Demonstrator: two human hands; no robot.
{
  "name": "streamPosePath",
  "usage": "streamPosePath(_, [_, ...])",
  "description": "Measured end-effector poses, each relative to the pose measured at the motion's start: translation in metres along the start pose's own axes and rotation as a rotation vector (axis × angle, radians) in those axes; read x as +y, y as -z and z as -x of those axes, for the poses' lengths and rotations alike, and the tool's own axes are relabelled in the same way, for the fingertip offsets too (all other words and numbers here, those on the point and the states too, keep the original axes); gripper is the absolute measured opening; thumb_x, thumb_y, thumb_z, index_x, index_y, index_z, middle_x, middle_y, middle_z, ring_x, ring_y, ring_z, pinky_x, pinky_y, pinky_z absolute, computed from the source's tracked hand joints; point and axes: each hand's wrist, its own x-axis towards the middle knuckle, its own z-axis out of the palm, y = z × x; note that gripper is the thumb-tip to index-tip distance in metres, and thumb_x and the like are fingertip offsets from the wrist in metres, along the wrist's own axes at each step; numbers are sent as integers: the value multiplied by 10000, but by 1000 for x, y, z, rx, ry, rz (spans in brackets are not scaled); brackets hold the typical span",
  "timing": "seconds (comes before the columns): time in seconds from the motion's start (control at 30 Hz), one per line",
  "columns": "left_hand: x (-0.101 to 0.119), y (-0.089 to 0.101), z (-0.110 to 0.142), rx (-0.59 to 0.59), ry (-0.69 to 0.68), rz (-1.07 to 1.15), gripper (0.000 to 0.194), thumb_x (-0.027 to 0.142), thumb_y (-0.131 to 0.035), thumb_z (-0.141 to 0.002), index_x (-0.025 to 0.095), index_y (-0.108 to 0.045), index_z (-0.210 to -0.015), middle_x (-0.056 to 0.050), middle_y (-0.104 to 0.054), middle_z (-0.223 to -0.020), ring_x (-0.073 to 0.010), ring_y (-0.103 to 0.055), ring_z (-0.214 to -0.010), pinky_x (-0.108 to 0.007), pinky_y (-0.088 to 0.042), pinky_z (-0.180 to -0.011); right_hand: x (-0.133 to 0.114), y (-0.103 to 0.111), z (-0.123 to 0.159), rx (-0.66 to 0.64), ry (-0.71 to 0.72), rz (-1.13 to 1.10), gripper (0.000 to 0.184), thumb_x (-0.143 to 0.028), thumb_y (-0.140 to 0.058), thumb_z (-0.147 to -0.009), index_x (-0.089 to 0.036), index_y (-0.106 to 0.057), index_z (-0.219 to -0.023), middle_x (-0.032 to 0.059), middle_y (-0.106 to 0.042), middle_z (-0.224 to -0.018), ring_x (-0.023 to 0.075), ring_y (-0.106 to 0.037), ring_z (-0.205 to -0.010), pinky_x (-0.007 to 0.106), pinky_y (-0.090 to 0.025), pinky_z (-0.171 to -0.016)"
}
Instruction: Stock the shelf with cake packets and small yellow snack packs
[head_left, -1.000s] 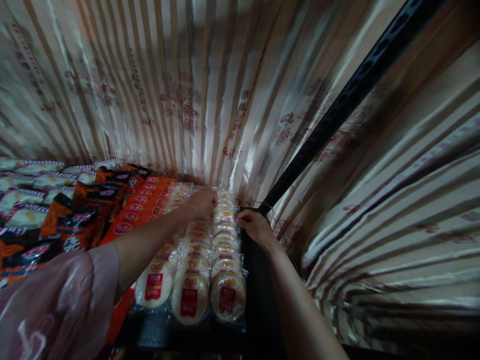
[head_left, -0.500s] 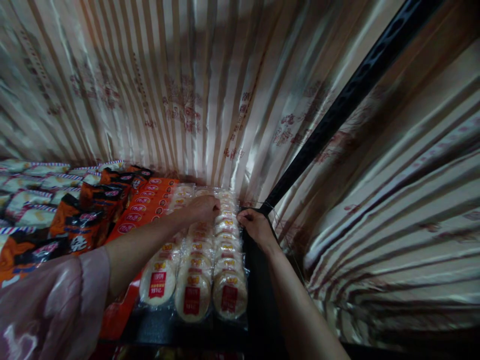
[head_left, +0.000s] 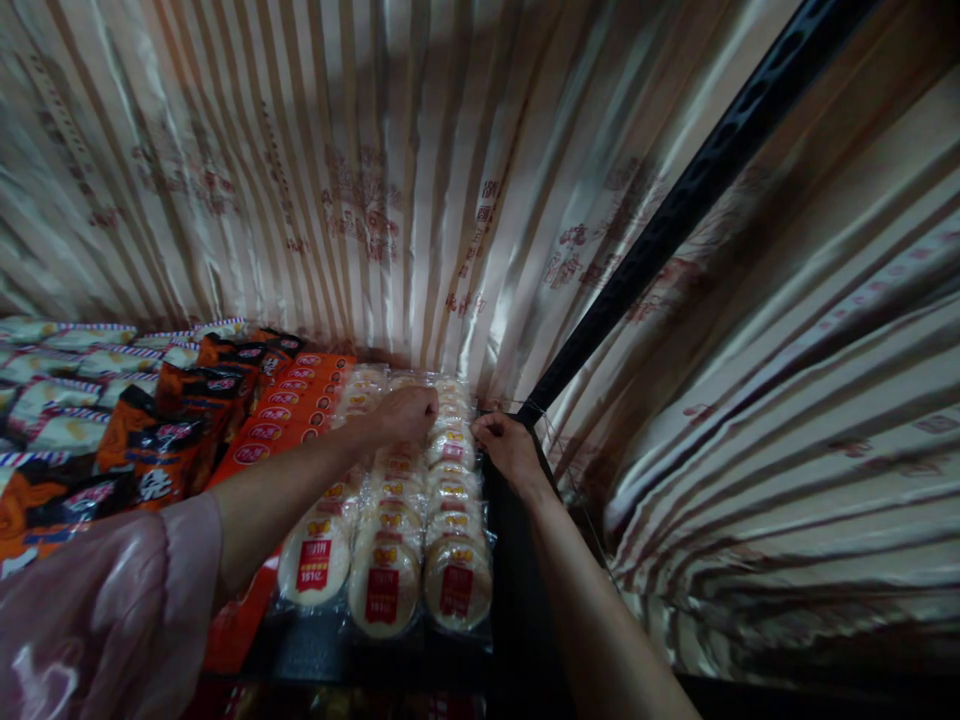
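Note:
Three rows of round rice crackers in clear packets stand on a black shelf: a left row [head_left: 313, 560], a middle row [head_left: 385, 590] and a right row [head_left: 458, 585], each with a red label. My left hand [head_left: 409, 412] reaches over the left and middle rows, its fingers curled closed at the left side of a packet far back in the right row. Its fingertips are partly hidden. From the other side, my right hand [head_left: 510, 445] pinches at the right edge of that same row, thumb and forefinger together on the clear wrapper.
An orange display box [head_left: 274, 415] stands left of the crackers. Beyond it are orange-and-black bags [head_left: 154, 445] and several white packets [head_left: 67, 400]. A black metal post [head_left: 637, 260] rises slanting behind my right hand. Striped curtain [head_left: 360, 180] hangs behind and to the right.
Both hands stay at the far part of the right row, with hardly any movement. The view has shifted very slightly.

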Motion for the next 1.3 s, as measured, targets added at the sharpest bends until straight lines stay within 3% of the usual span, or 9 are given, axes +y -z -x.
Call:
streamPosePath(0.2, [-2, -3, -1, 10, 16, 11, 179, 121, -512, -755, 167, -654, -855, -32, -676, -874, -145, -596, -774, -222, -421, -660, -7, 0, 2, -14, -6, 18, 165, -365, -553, -715, -214, -610, -687, -26, -616, -590, 136, -567, -581, 258, -428, -611])
streamPosePath(0.4, [-3, -7, -2, 25, 13, 19, 173, 126, -522, -756, 172, -655, -856, -31, -678, -856, -158, -597, -777, -232, -422, -660, -15, 7, 15, 81, -56, 180, 252, -461, -533, -754, -216, -593, -770, 13, -651, -716, 157, -591, -650, 276, -422, -635])
streamPosePath(0.53, [-3, -7, 0, 35, 32, 23, 176, 124, -515, -755, 173, -656, -849, -32, -677, -855, -156, -596, -771, -231, -417, -653, -21, 11, 31, -32, -74, 253, 322, -524, -511, -764, -220, -596, -699, 19, -654, -707, 165, -590, -669, 275, -398, -619])
streamPosePath(0.93, [-2, -6, 3, 31, 16, 62, 190, 101, -500, -740, 165, -655, -830, -29, -675, -845, -145, -594, -764, -227, -434, -677, 0, 4, 37, -100, -79, -35, 188, -378, -618, -645, -204, -655, -705, -1, -656, -680, 149, -585, -654, 265, -430, -649])
streamPosePath(1.17, [-2, -8, 5, 54, 21, 68, 175, 131, -501, -760, 167, -651, -844, -25, -676, -855, -139, -597, -769, -225, -439, -684, -3, 0, 41, -42, -90, -41, 175, -368, -597, -646, -213, -660, -695, -4, -657, -691, 150, -577, -663, 269, -424, -652])
streamPosePath(1.3, [-3, -7, 9, 74, 6, 53, 178, 118, -503, -756, 162, -645, -853, -30, -668, -858, -137, -586, -760, -219, -434, -677, -5, -2, 42, -48, -86, -150, 191, -374, -612, -626, -198, -650, -691, 4, -654, -704, 147, -571, -670, 272, -428, -667])
